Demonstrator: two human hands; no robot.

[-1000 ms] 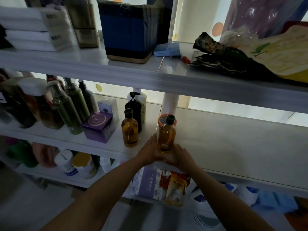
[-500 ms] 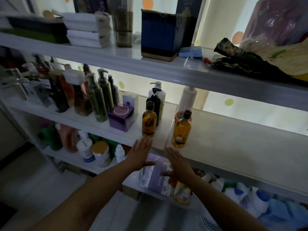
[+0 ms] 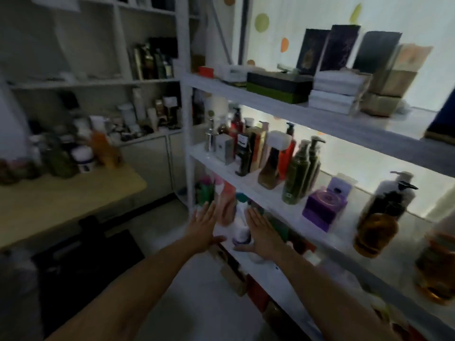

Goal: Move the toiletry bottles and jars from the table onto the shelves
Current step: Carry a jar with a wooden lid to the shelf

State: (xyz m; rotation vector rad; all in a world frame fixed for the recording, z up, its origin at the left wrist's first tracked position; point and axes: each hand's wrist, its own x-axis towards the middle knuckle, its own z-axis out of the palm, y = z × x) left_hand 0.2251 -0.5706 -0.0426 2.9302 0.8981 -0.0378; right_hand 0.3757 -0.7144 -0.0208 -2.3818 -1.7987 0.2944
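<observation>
Both bare forearms reach forward from the bottom edge of the view. The left hand (image 3: pixel 204 227) and the right hand (image 3: pixel 262 233) hang in the air side by side, palms down, fingers straight and slightly spread, holding nothing and touching nothing. They sit in front of the lower shelf (image 3: pixel 269 276) of a white shelf unit, where a white bottle (image 3: pixel 240 231) shows blurred in the gap between them. Up and to the right, on the middle shelf (image 3: pixel 344 233), 2 amber bottles stand near the front edge: the nearer amber bottle (image 3: pixel 437 279), smeared by blur at the right border, and the farther amber bottle (image 3: pixel 375 233). Just behind the farther one stand a dark pump bottle (image 3: pixel 391 198) and a white pump bottle (image 3: pixel 382 188). Further along the same shelf come a purple box (image 3: pixel 323 209), 2 green pump bottles (image 3: pixel 296 175) and a crowded row of mixed bottles (image 3: pixel 258 148). To the left, well apart from both hands, a light wooden table (image 3: pixel 61 205) carries a blurred cluster of toiletries at its far side, among them an orange bottle (image 3: pixel 102 147) and a white jar (image 3: pixel 82 159). Above, the top shelf (image 3: pixel 320 120) bears a black-and-green box (image 3: pixel 278 88), a white stack (image 3: pixel 337 93) and dark upright boxes (image 3: pixel 341 46). Farthest off, a back shelving unit (image 3: pixel 147 81) holds more bottles, too blurred to tell apart.
</observation>
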